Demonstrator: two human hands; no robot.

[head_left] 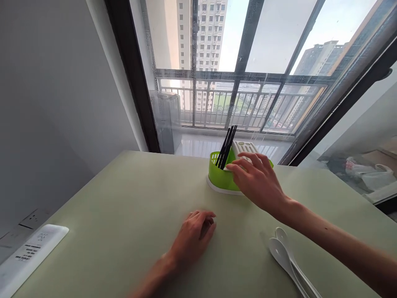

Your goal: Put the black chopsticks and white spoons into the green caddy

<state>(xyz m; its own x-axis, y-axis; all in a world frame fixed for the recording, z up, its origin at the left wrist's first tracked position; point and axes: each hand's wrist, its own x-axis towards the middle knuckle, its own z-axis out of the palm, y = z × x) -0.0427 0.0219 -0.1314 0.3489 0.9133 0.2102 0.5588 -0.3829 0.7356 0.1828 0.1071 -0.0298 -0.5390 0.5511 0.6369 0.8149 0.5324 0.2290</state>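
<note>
The right hand (259, 180) is resting its spread fingers on the green utensil holder (221, 177) at the desk's (124, 215) far edge, seemingly steadying it without gripping, while the left hand (194, 234) is lying loosely curled and empty nearby.

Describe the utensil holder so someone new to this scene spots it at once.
On the pale green table, look to the far edge by the window. The holder stands under the right hand: a bright green tub on a white base, with black chopsticks sticking up.
</note>
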